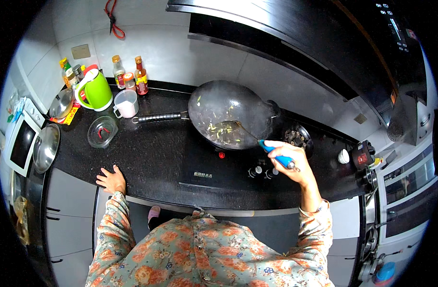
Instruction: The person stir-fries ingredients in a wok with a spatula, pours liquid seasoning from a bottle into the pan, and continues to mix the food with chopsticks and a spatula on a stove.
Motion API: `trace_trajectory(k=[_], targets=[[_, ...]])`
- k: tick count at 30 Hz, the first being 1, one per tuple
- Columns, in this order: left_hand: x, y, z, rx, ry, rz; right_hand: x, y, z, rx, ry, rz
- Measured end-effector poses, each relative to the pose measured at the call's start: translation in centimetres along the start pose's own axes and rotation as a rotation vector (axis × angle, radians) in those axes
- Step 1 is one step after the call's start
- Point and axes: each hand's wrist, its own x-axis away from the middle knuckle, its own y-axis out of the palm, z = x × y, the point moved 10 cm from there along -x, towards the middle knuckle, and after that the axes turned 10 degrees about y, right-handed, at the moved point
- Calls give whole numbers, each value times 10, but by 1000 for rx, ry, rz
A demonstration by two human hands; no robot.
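My right hand grips the blue handle of a spatula, whose thin metal shaft slopes down into a dark wok. Chopped green and pale food lies at the bottom of the wok, with a few bits stuck higher on its wall. Some steam blurs the spatula's head among the food. The wok sits over a black gas hob, its long black handle pointing left. On the counter's front edge, my left hand rests flat, fingers spread, holding nothing.
Left on the black counter are a clear bowl with red chillies, a measuring cup of white contents, a green kettle and sauce bottles. A second burner lies right of the wok. Overhead juts a range hood.
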Motion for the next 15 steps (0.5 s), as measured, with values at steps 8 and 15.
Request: trace_trajectory(k=[8, 15], targets=[[-4, 5, 2, -11, 8, 0, -18, 33, -11, 86, -102, -68], [-5, 6, -2, -16, -6, 17, -52, -42, 84, -168, 376, 583]])
